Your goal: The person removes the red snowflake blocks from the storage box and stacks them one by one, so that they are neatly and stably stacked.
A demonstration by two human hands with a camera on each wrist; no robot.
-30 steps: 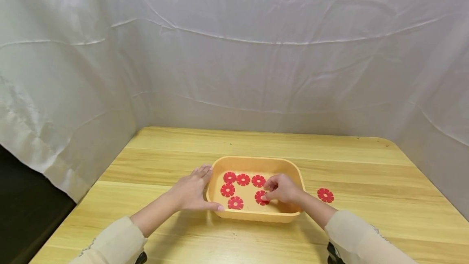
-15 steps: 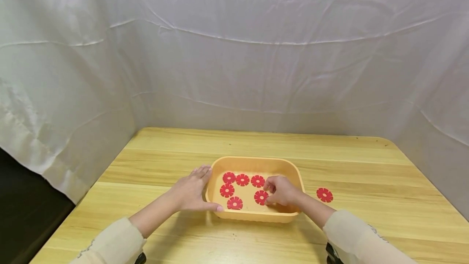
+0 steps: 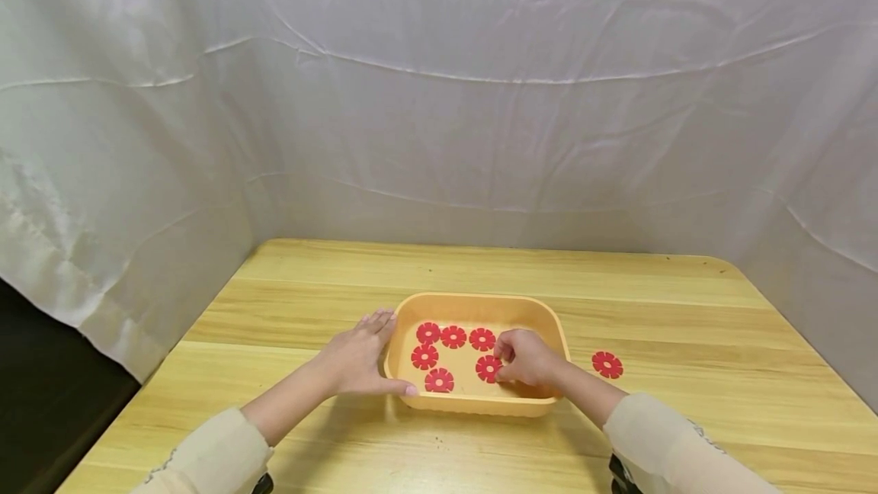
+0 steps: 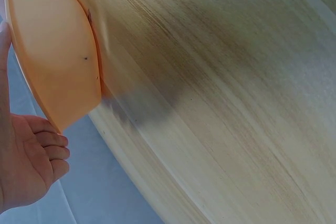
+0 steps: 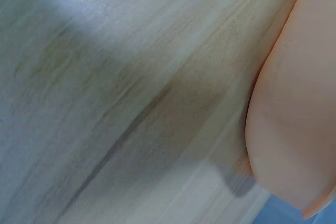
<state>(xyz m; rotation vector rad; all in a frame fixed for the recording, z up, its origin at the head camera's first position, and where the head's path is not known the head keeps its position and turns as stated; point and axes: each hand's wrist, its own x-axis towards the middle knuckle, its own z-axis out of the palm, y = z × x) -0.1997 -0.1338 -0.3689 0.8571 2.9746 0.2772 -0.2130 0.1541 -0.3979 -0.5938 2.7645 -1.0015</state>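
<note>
An orange tray (image 3: 480,404) stands on the wooden table. Several red snowflake discs lie flat inside, among them one at the back left (image 3: 428,333) and one at the front left (image 3: 439,380). My left hand (image 3: 360,357) holds the tray's left end, thumb along the front rim and fingers at the far corner. In the left wrist view, its fingers bend at the rim of the tray (image 4: 52,51). Reaching inside, my right hand (image 3: 530,358) has its thumb and curled fingers at the right edge of a red snowflake disc (image 3: 488,369). The right wrist view shows only the tray's outer wall (image 5: 299,103) and tabletop.
One more red snowflake disc (image 3: 607,364) lies on the table (image 3: 672,326) right of the tray. Pale cloth (image 3: 521,136) hangs behind the table and at its sides. Dark fabric (image 3: 48,387) shows at the lower left.
The right thumb has slid from the middle of the disc to its right edge. The left hand and the tray have stayed in place.
</note>
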